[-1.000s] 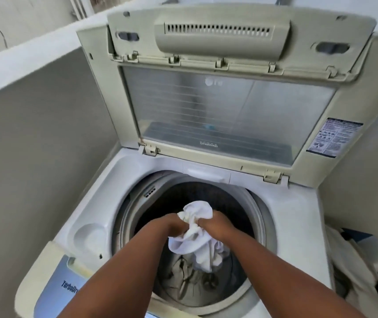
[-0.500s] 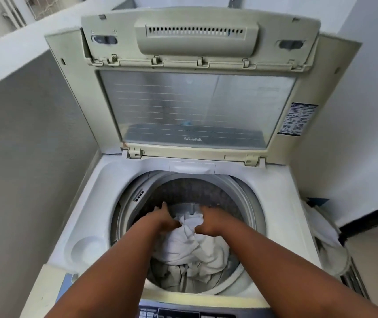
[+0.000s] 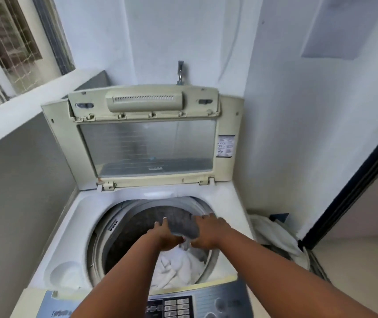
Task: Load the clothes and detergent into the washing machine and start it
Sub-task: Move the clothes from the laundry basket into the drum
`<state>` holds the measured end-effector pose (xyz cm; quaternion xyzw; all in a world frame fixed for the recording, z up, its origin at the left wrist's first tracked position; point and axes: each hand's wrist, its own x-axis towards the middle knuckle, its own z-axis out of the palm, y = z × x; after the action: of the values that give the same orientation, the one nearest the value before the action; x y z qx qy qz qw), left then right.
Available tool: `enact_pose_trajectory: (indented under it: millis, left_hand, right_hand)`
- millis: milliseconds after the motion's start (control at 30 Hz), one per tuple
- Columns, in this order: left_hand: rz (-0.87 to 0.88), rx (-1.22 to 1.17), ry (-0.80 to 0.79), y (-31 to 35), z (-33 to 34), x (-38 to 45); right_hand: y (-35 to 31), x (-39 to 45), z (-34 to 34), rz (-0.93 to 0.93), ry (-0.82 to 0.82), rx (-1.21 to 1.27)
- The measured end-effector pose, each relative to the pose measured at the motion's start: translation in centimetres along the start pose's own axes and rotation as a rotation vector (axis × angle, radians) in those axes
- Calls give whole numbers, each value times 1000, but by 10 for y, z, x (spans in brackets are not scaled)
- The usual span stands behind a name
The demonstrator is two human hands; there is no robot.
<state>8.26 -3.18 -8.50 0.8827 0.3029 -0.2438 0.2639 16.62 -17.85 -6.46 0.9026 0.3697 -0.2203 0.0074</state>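
The top-loading washing machine point(image 3: 227, 203) stands with its lid point(image 3: 146, 145) raised against the back wall. White clothes point(image 3: 176, 267) lie crumpled in the drum point(image 3: 126, 228). My left hand point(image 3: 166, 235) and my right hand point(image 3: 208, 231) hover side by side over the drum's right half, fingers spread and pointing away from me. A small fold of the white cloth point(image 3: 187, 243) pokes up between the two palms. No detergent is in view.
The control panel point(image 3: 176, 306) with its buttons runs along the near edge. A round recess point(image 3: 65, 274) sits in the front-left corner of the top. A basket point(image 3: 275, 235) with white laundry stands right of the machine. A tap point(image 3: 180, 72) juts from the wall.
The white cloth that both hands held above the drum has been pushed down and now lies inside. My fingers have spread apart, and my view has tilted up and back.
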Motion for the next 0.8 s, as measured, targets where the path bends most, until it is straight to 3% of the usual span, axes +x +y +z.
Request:
enact_pose_trajectory:
  millis: [267,367,533,800]
  left_hand:
    - [235,-162,273,135,33,-66]
    - [367,-98,311,196,66,-87]
    - [430,97,248,266,112,-96]
    - [387,209,138,304,153,-44]
  right_hand:
    - [115,-111,-36,63,180,99]
    - [174,-158,-38,151,209,138]
    - [261,-204,-25,297,190,239]
    - [333,-186,13,396,83,327]
